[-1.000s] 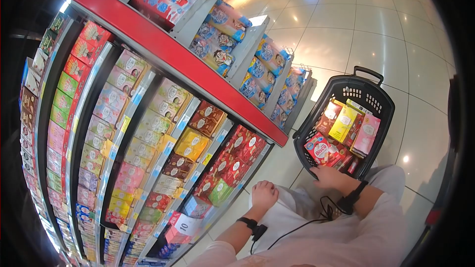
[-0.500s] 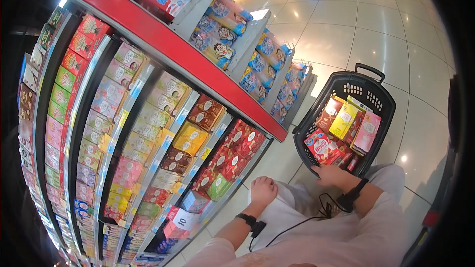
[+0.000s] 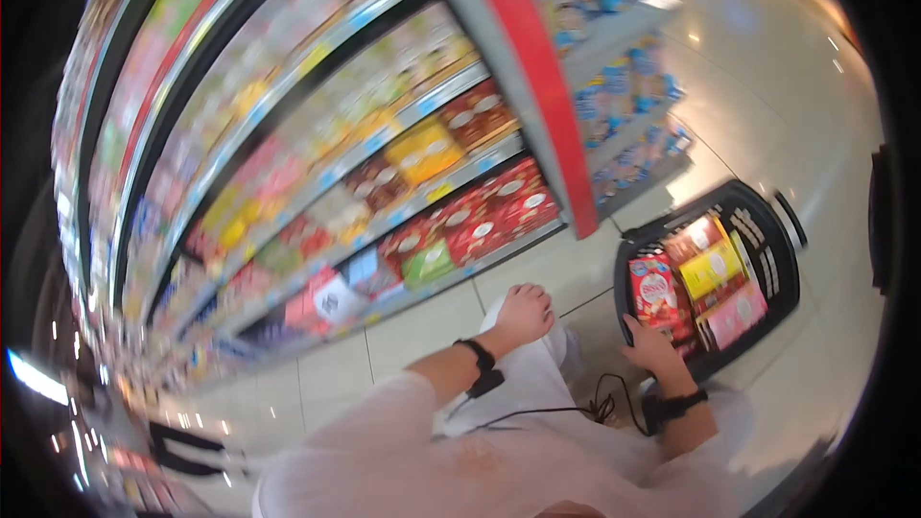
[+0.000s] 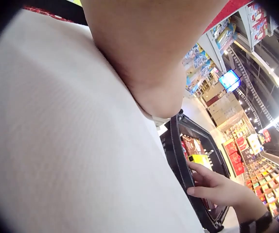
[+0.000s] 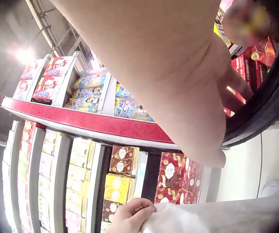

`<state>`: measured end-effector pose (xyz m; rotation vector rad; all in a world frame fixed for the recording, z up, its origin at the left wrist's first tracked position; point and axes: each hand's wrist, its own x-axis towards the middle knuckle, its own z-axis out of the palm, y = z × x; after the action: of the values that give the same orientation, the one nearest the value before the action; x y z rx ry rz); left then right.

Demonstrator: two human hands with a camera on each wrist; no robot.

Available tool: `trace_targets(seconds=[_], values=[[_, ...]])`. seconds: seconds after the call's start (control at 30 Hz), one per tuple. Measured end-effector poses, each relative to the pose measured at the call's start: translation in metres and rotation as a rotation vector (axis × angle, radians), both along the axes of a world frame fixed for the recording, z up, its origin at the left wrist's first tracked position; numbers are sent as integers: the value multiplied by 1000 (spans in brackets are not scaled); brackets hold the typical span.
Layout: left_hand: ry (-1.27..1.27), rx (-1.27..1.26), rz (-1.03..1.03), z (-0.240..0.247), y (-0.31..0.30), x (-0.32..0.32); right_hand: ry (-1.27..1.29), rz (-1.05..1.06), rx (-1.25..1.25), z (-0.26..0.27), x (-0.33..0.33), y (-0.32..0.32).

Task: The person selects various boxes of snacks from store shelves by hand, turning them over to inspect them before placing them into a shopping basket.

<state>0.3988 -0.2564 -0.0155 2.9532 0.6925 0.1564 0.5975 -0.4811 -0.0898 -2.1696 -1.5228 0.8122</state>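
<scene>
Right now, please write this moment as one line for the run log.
Right hand: grips basket by rim | Left hand: rests on leg | Basket contents: red box, yellow box, pink box

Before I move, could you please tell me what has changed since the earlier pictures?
In the head view, the shelves and basket have swung clockwise, the basket also sitting lower; dark trouser legs have appeared lower left. Nothing was taken or released: the right hand keeps its grip on the basket, the left hand stays on the knee.
</scene>
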Motion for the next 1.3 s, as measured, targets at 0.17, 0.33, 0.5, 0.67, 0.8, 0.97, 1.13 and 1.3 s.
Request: trace_targets(seconds=[0.17,0.33,0.5,0.67,0.8,0.97,1.13,1.3], values=[[8,1,-83,-1,4,-2,34,-35,-20,0,4,3],[4,-2,-61,-2,8,-6,2,-38,64,-12,5,2],[-19,2,-82,-3,11,-9,65,-48,35,-3,3,6],[-3,-19,-61,-2,13,-9,54,-31,44,-4,5,9],[7,-35,-52,-1,13,-10,91,-49,4,9,2,12],[12,-38,-57,1,13,-10,104,-48,-22,19,-1,15],[-3,-32,-59,-1,13,-11,119,-56,-38,20,-1,16],[16,-57,-57,0,13,-10,78,-34,60,-3,3,11]])
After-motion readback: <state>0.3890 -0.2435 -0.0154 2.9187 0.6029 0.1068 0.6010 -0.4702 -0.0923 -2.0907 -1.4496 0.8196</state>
